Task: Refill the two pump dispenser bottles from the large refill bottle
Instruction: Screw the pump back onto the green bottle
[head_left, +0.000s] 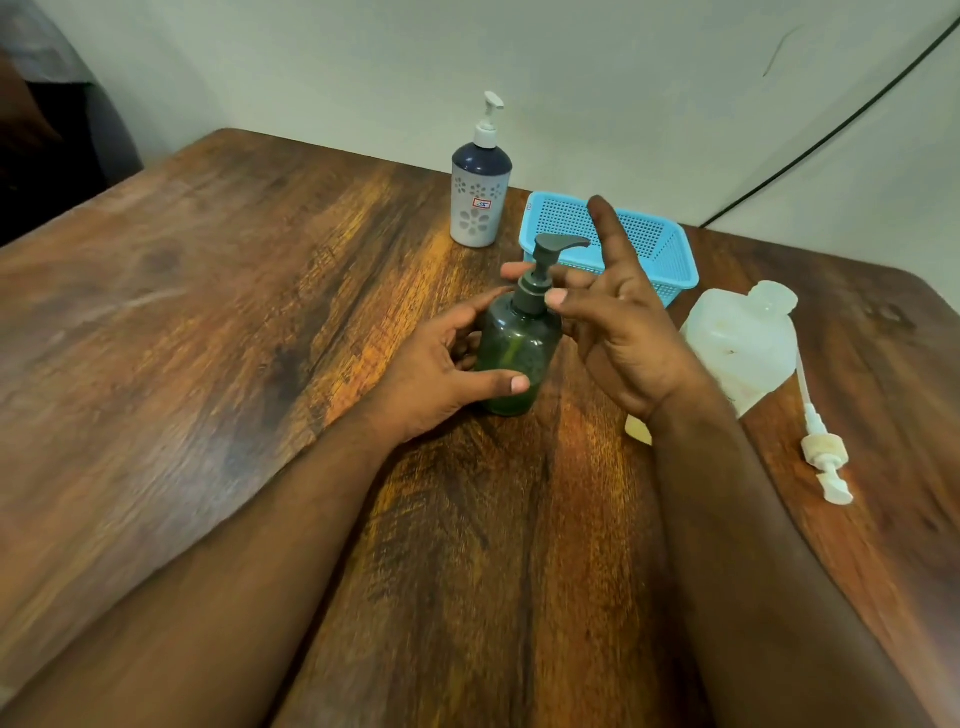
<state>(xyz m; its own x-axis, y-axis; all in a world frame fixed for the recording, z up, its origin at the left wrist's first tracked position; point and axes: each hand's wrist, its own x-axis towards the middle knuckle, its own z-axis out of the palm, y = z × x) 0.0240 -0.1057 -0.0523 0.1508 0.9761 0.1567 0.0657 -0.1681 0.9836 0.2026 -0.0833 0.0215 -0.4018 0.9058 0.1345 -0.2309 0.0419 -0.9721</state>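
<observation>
A dark green pump bottle (519, 353) stands upright mid-table with its dark pump head on. My left hand (441, 369) wraps around its body from the left. My right hand (618, 322) pinches the pump collar with thumb and fingers, its index finger pointing up. Behind it stands a white and navy pump bottle (480, 197) with flower cut-outs and a white pump. The large translucent refill bottle (737, 348) sits to the right, partly behind my right wrist. Its own white pump (823, 457) lies loose on the table beside it.
A light blue plastic mesh basket (660, 244) sits behind my right hand near the wall. The wooden table (208, 312) has a rounded far right corner. A black cable (831, 130) runs along the wall at the right.
</observation>
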